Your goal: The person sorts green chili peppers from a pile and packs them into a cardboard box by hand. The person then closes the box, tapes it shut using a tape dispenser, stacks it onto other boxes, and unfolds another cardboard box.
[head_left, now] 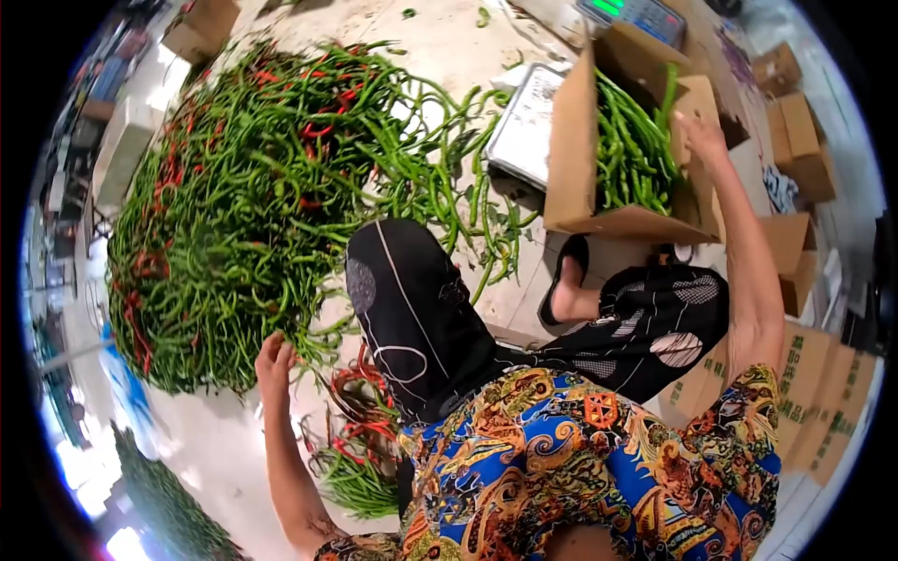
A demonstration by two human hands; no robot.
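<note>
Fingers bent together, my left hand (274, 363) is at the near edge of a big heap of green chili peppers (253, 215) mixed with red ones. Whatever it may hold is too small to make out. My right hand (702, 138) reaches over the side of an open cardboard box (572, 154), its fingers partly spread. A long green chili pepper (670, 96) sticks up beside those fingertips; whether they touch it I cannot tell. More green chili peppers (629, 150) lie lengthwise inside the box.
A metal scale platform (526, 126) is beside the box, with a lit display (636, 17) behind it. A smaller pile of red and green peppers (360, 439) lies by my knee. Flattened printed cartons (804, 397) and several brown boxes (800, 140) are at the right.
</note>
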